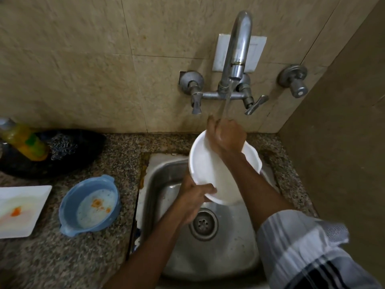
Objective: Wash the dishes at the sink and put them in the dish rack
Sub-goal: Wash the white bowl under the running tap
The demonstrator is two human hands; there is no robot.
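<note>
Water runs over our right hand (pixel 226 136) at twelve o'clock; left hand (pixel 194 198) pinches the white bowl (pixel 210 167) rim above the sink (pixel 166 184). Wet, light, likely slippery: hold that rim firmly.

Sink (pixel 158 184) basin mostly blocked above by white plate (pixel 210 167) and both forearms; bare steel shows near drain (pixel 203 224) and front. Faucet (pixel 235 51) overhangs the back. Tabletop (pixel 125 155) left carries blue bowl (pixel 66 207), square plate (pixel 25 205), black tray (pixel 87 149); speckled strip between bowl and sink lies bare.
</note>
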